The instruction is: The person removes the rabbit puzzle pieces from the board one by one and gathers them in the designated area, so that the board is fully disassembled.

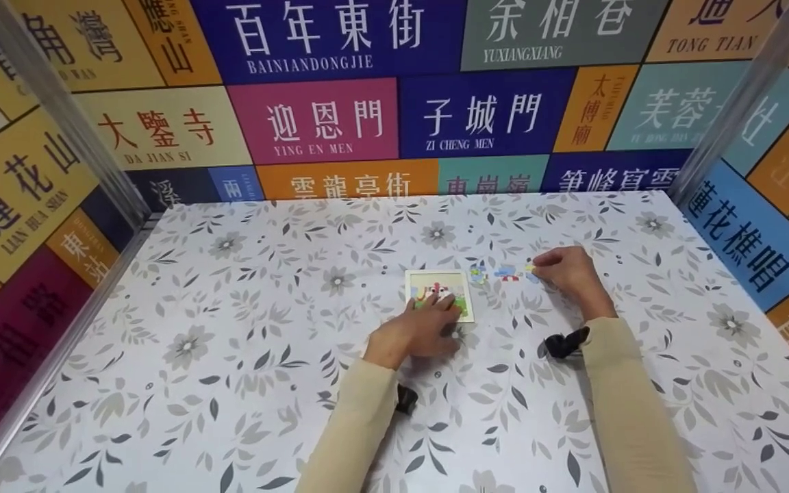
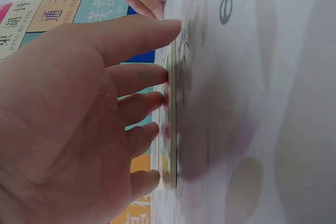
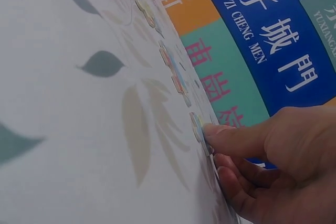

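Note:
A small framed jigsaw puzzle (image 1: pixel 435 272) with a colourful picture lies flat on the table. My left hand (image 1: pixel 429 325) rests across its near part, fingers spread and fairly straight. In the left wrist view, those fingertips (image 2: pixel 157 99) meet the puzzle's face close to its thin edge (image 2: pixel 173 145). To the right, my right hand (image 1: pixel 568 270) pinches a blue and yellow puzzle piece (image 3: pixel 197 128) between thumb and fingers, low over the table. Two loose pieces sit between puzzle and right hand: a blue-green one (image 1: pixel 478 273) and a blue and red one (image 1: pixel 508 273).
The table (image 1: pixel 264 424) has a white cover printed with grey leaves and flowers. Behind it and at both sides stand panels (image 1: pixel 326 123) with coloured Chinese place-name signs. Clear upright posts (image 1: pixel 744 96) stand at the back corners. Dark straps (image 1: pixel 566 344) circle both wrists.

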{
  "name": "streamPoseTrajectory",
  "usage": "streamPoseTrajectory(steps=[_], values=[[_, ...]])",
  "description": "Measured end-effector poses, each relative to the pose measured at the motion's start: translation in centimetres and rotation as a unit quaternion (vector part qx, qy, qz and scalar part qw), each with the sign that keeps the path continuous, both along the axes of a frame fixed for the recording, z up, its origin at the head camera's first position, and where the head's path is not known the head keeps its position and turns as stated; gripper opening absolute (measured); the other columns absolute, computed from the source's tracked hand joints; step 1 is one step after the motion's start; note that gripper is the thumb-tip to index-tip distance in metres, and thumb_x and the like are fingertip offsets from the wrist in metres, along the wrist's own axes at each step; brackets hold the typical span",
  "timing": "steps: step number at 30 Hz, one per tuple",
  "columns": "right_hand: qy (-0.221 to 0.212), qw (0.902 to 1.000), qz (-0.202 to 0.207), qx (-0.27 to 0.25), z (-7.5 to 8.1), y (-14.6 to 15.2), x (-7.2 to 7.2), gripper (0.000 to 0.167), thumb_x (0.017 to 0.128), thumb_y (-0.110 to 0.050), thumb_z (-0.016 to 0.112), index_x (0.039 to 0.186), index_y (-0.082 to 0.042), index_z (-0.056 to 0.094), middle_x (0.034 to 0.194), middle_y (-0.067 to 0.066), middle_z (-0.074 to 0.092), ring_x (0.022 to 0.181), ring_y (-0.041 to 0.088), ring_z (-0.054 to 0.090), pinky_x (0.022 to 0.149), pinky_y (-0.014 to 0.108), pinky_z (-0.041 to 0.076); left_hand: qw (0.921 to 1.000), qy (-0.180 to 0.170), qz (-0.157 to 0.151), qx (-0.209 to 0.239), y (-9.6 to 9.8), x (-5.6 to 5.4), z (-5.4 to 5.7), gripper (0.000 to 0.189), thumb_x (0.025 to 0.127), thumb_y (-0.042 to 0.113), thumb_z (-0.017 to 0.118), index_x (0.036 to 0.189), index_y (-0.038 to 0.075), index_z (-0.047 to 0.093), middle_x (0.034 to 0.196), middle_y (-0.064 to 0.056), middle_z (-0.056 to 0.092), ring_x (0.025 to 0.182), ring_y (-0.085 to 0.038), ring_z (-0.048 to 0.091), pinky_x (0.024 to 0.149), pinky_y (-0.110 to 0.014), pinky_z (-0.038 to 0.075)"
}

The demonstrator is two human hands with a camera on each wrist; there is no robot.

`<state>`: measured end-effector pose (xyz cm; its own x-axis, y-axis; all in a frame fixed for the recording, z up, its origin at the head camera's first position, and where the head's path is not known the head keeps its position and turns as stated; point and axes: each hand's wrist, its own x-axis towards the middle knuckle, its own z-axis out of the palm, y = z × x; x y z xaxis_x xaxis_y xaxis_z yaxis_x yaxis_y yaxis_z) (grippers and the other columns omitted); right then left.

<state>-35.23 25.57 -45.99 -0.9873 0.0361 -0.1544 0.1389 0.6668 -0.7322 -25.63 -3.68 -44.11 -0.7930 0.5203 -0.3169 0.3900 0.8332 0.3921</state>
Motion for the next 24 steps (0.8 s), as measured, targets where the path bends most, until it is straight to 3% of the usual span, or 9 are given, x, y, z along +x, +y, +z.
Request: streamPoseTrajectory(steps=[5, 7, 10, 16, 20, 24], values=[[0.005, 1.0000, -0.005, 0.000, 0.0, -0.2, 0.0, 0.032, 0.094, -0.015, 0.067, 0.121, 0.001, 0.069, 0.126, 0.024, 0.066, 0.118, 0.035, 0.059, 0.103, 0.044, 0.045, 0.9973, 0.070, 0.012, 0.019, -0.1, 0.2, 0.4, 0.051, 0.099, 0.031, 0.058, 0.148, 0.017, 0.051, 0.164, -0.008, 0.034, 0.153, -0.030, 0.029, 0.124, -0.062, 0.014], [0.006, 0.9999, -0.009, 0.000, 0.0, -0.4, 0.0, 0.031, 0.095, -0.018, 0.065, 0.120, 0.001, 0.069, 0.126, 0.023, 0.066, 0.118, 0.035, 0.058, 0.102, 0.043, 0.045, 0.9934, 0.109, 0.020, 0.029, -0.3, 0.3, 0.6, 0.048, 0.099, 0.030, 0.058, 0.145, 0.017, 0.054, 0.159, -0.009, 0.042, 0.148, -0.030, 0.038, 0.122, -0.062, 0.021], [0.000, 0.9999, -0.011, -0.003, 0.4, -0.7, 0.0, 0.033, 0.099, -0.023, 0.060, 0.120, 0.000, 0.068, 0.128, 0.022, 0.064, 0.118, 0.033, 0.056, 0.100, 0.043, 0.044, 0.9895, 0.141, 0.028, 0.020, -0.5, 0.7, 0.9, 0.044, 0.100, 0.030, 0.057, 0.142, 0.017, 0.058, 0.155, -0.009, 0.046, 0.143, -0.031, 0.043, 0.119, -0.057, 0.032], [0.003, 1.0000, 0.006, 0.000, 1.9, -1.8, 0.0, 0.034, 0.103, -0.025, 0.052, 0.126, -0.003, 0.066, 0.128, 0.019, 0.063, 0.114, 0.030, 0.058, 0.095, 0.041, 0.047, 0.9934, 0.101, 0.038, -0.039, -0.3, 1.8, 0.8, 0.052, 0.098, 0.037, 0.061, 0.146, 0.021, 0.051, 0.154, -0.012, 0.042, 0.141, -0.030, 0.039, 0.114, -0.052, 0.038], [0.037, 0.9989, 0.029, -0.002, 2.9, -3.4, 0.0, 0.033, 0.104, -0.023, 0.052, 0.125, -0.003, 0.066, 0.129, 0.020, 0.064, 0.115, 0.031, 0.058, 0.099, 0.045, 0.047, 0.9936, 0.094, 0.041, -0.048, 0.0, 2.1, 0.4, 0.059, 0.095, 0.038, 0.065, 0.148, 0.021, 0.045, 0.155, -0.014, 0.040, 0.144, -0.030, 0.036, 0.116, -0.053, 0.036], [0.059, 0.9951, 0.078, -0.018, 3.2, -5.5, 0.2, 0.032, 0.104, -0.023, 0.053, 0.127, -0.004, 0.066, 0.131, 0.021, 0.063, 0.118, 0.033, 0.059, 0.098, 0.045, 0.049, 0.9948, 0.076, 0.052, -0.043, 0.1, 2.1, 0.1, 0.062, 0.096, 0.038, 0.065, 0.151, 0.021, 0.042, 0.162, -0.014, 0.032, 0.151, -0.031, 0.028, 0.121, -0.055, 0.029]])
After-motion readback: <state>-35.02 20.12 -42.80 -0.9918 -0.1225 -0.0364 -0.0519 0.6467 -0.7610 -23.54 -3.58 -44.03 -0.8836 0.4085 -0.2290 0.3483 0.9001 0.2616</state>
